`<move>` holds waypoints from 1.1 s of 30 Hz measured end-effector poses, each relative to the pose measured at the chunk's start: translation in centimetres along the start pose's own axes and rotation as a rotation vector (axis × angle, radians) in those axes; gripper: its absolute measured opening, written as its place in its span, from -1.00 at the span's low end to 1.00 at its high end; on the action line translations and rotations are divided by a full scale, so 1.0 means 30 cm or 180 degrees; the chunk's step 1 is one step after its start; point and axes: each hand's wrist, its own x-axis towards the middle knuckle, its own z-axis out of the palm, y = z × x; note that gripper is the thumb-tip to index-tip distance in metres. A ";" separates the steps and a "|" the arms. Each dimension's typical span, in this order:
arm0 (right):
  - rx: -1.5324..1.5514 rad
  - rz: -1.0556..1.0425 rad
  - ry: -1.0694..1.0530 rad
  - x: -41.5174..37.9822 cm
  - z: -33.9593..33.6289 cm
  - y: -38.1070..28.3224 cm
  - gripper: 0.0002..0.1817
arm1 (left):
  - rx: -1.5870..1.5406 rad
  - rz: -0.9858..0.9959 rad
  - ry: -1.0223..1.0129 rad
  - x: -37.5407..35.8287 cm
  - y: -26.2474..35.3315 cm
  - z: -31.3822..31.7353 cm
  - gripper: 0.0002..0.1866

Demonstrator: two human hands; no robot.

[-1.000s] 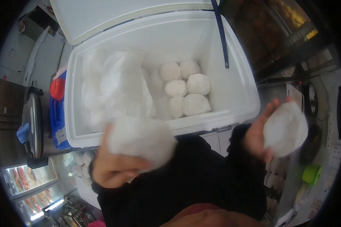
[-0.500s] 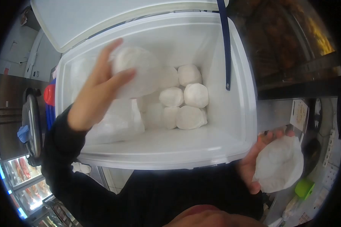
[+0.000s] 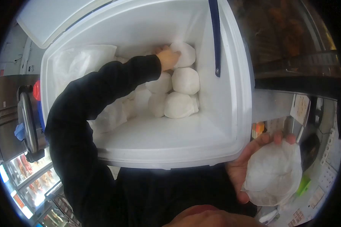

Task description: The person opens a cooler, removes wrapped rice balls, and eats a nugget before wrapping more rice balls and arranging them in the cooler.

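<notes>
My left hand (image 3: 168, 58) reaches deep into a white cooler box (image 3: 170, 149), its fingers against a round white wrapped package (image 3: 184, 54) at the far right corner. Part of the grip is hidden behind the hand. Near that package sit several similar ones, such as a white package (image 3: 185, 81) directly below it and another white package (image 3: 179, 105) closer to me. Outside the cooler's near right corner, my right hand (image 3: 241, 170) is closed around the edge of a round, flat white wrapped package (image 3: 273, 174).
The cooler's lid (image 3: 57, 19) stands open at the back left. A dark blue strap (image 3: 215, 38) hangs inside the right wall. White plastic bags (image 3: 81, 62) lie in the cooler's left side. A lit display case (image 3: 30, 170) is at lower left.
My left hand has moved right and down into the cooler with the white package, to the far right corner. My right hand still holds its package. The view has shifted slightly.
</notes>
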 end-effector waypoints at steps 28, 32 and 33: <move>0.0175 0.0125 0.0163 -0.007 -0.001 -0.004 0.34 | -0.3687 -0.0105 -0.1411 -0.421 0.235 0.072 -0.62; 0.0377 -0.0095 0.0387 -0.017 0.000 0.014 0.32 | -0.4413 0.0046 -0.1782 -0.462 0.186 -0.024 -0.70; 0.0337 -0.0134 0.0477 -0.017 0.000 0.014 0.31 | -0.4583 0.0110 -0.1738 -0.458 0.188 -0.016 -0.69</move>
